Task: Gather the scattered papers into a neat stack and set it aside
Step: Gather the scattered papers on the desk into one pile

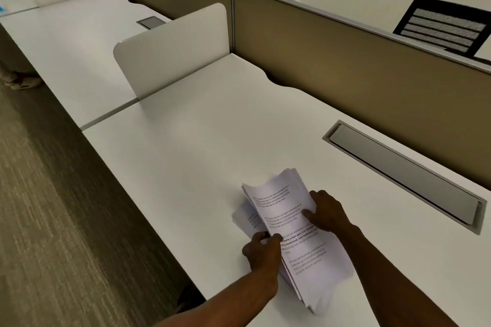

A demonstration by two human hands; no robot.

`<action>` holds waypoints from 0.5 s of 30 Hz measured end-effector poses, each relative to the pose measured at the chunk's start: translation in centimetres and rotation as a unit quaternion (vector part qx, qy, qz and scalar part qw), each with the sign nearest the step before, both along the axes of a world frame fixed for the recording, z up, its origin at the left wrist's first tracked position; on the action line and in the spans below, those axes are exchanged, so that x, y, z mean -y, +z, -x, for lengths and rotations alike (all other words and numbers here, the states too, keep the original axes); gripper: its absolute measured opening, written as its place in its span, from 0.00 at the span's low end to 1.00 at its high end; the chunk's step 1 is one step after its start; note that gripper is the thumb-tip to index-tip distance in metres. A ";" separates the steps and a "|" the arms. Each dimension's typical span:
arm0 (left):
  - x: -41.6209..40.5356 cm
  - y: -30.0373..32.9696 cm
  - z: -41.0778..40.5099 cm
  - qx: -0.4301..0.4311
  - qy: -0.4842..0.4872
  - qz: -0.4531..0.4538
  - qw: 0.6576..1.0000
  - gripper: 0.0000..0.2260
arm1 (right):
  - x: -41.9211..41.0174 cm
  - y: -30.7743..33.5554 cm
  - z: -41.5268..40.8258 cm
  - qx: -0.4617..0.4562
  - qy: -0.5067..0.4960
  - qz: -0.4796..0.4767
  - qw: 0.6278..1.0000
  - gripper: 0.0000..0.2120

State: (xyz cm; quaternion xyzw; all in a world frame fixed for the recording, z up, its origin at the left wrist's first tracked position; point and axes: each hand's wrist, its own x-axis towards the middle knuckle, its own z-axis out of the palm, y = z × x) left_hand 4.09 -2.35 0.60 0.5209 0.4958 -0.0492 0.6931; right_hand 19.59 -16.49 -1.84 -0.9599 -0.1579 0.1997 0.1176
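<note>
A stack of printed white papers (297,236) stands tilted on its long left edge on the white desk (202,156), near the front edge. My left hand (263,253) grips the lower left edge of the stack, thumb on the top sheet. My right hand (325,214) holds the raised right side, fingers pressed on the printed page. A few sheets (245,218) stick out unevenly behind the left edge. The bottom of the stack fans slightly.
A metal cable-tray lid (403,175) is set into the desk to the right. A tan partition wall (358,82) bounds the far side, a white divider panel (175,50) the left. Carpet lies past the front-left edge. A black chair (443,26) stands beyond the partition.
</note>
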 end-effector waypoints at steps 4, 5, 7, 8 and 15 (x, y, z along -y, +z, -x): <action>-0.3 0.0 -0.7 0.025 -0.010 -0.017 0.999 0.03 | 1.5 -0.3 0.7 -0.005 -0.071 -0.015 0.997 0.22; -0.5 -0.1 -0.8 0.027 -0.018 -0.021 0.999 0.03 | 1.9 -0.3 1.0 -0.010 -0.093 -0.030 0.995 0.21; -0.7 -0.2 -1.2 0.032 -0.036 -0.025 0.999 0.04 | 2.7 -0.4 1.7 -0.019 -0.134 -0.067 0.988 0.18; -0.8 -0.4 -1.4 0.035 -0.045 -0.028 0.998 0.05 | 3.0 -0.5 2.2 -0.021 -0.153 -0.090 0.984 0.17; -0.8 -1.0 -2.2 0.059 -0.113 -0.055 0.990 0.09 | 5.1 -1.2 5.8 -0.021 -0.283 -0.228 0.931 0.16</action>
